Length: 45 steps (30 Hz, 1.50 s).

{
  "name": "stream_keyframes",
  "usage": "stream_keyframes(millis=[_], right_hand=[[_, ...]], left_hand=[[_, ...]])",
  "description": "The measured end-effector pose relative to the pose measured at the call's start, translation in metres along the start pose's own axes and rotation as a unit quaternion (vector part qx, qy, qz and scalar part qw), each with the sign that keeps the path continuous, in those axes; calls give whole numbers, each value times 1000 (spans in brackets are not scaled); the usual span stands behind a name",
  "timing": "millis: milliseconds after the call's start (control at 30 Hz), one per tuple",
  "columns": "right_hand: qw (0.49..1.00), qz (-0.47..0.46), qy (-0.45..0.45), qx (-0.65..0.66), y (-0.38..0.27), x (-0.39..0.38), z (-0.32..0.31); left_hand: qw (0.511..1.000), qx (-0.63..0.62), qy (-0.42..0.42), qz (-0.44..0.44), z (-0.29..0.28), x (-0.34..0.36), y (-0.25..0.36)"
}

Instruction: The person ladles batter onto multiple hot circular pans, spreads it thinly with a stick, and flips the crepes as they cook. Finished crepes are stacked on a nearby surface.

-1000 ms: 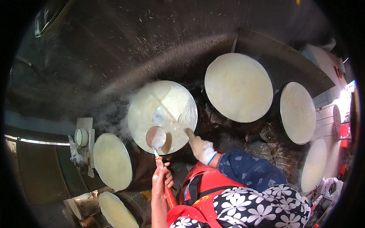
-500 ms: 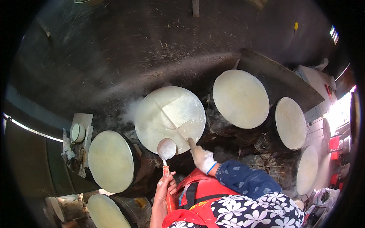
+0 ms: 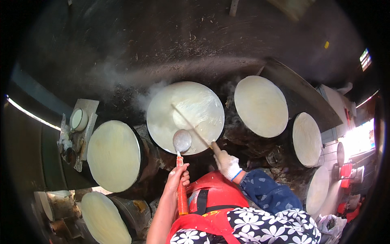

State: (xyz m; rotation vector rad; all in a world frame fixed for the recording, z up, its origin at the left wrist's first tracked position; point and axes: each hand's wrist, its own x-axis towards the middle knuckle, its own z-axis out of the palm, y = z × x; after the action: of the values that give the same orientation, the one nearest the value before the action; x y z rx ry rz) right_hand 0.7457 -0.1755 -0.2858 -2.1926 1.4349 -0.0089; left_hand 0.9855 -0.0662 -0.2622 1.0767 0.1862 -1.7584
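Note:
My left hand [image 3: 178, 179] is closed around the red handle of a metal ladle [image 3: 182, 140]. The ladle's whitish bowl is over the near edge of a round griddle [image 3: 160, 134], which bears pale, wet batter [image 3: 199, 103]. My right hand [image 3: 227, 162], in a white glove, grips the thick wooden end of a long, thin batter spreader [image 3: 191, 125]. The spreader slants up and left across the batter, its tip around the middle of the griddle. Steam drifts off the griddle's left side.
More round griddles coated with pale batter stand around: one at left [image 3: 113, 156], one at lower left [image 3: 103, 219], and several at right [image 3: 261, 106]. A white enamel cup [image 3: 79, 119] rests on a board at far left. A dark, spattered wall [image 3: 162, 36] rises behind.
The ladle now reaches over the griddle's near edge, farther in than before. The spreader has shifted over the batter, and the white patch beneath it looks wider. The whole view has shifted slightly.

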Motion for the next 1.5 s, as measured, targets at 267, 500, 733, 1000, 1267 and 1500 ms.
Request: stream_keyframes(millis=[267, 500, 733, 1000, 1267, 1500], right_hand=[[999, 2, -14, 48, -21, -1, 34], [998, -51, -19, 21, 3, 69, 0], [979, -171, -70, 81, 54, 12, -27], [923, -79, -152, 344, 46, 10, 8], [952, -300, 1, 53, 44, 36, -61], [995, 50, -16, -85, 76, 73, -37]], left_hand=[[993, 5, 46, 104, 26, 41, 32], [981, 23, 90, 172, 48, 71, 82], [991, 0, 104, 89, 50, 19, 26], [980, -37, 164, 111, 92, 5, -18], [964, -206, 88, 144, 59, -15, 14], [920, -347, -182, 12, 110, 10, 68]])
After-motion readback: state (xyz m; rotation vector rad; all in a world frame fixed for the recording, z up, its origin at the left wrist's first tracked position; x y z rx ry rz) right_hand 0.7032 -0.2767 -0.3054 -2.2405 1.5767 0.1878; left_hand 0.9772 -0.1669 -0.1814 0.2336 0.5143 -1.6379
